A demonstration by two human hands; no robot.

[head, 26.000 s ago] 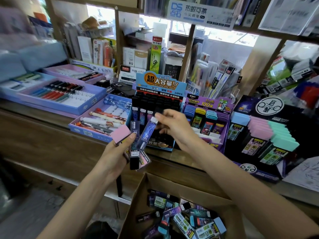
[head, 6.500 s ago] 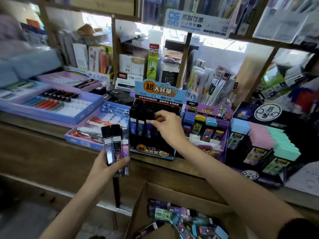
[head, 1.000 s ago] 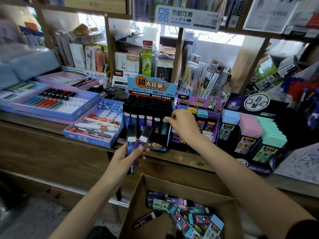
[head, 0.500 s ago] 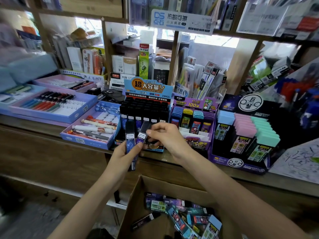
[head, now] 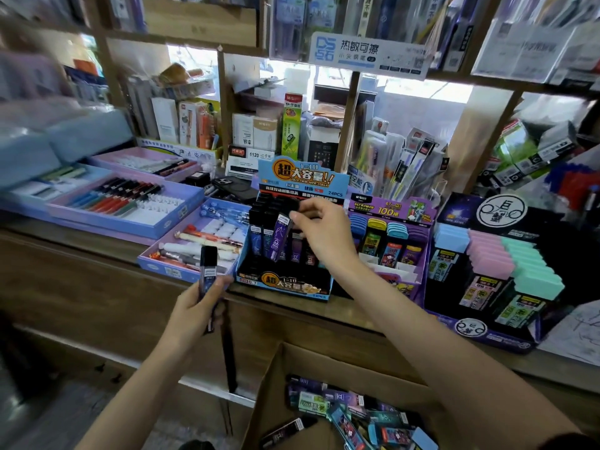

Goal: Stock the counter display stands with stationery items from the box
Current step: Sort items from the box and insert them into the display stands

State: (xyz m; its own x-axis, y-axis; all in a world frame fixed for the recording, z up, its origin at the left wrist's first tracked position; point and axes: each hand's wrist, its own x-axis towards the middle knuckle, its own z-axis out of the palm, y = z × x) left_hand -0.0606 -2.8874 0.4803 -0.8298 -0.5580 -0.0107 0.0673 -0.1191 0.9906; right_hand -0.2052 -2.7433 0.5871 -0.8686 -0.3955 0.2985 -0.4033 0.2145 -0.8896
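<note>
Cardboard box point(head: 272, 410): open at the bottom of the view, below the wooden counter point(head: 81, 245); loose small stationery packs point(head: 344, 414) heaped inside.
Blue-and-black display stand point(head: 282, 284): on the counter's front edge, dark slim cases upright in rows.
Right hand point(head: 324, 237): thumb and fingertips pinch the top of a purple slim lead case point(head: 280, 235), tilted among the stand's front rows.
Left hand point(head: 194, 308): fingers curled round a black-capped blue lead case point(head: 207, 271), held upright just left of the stand.
</note>
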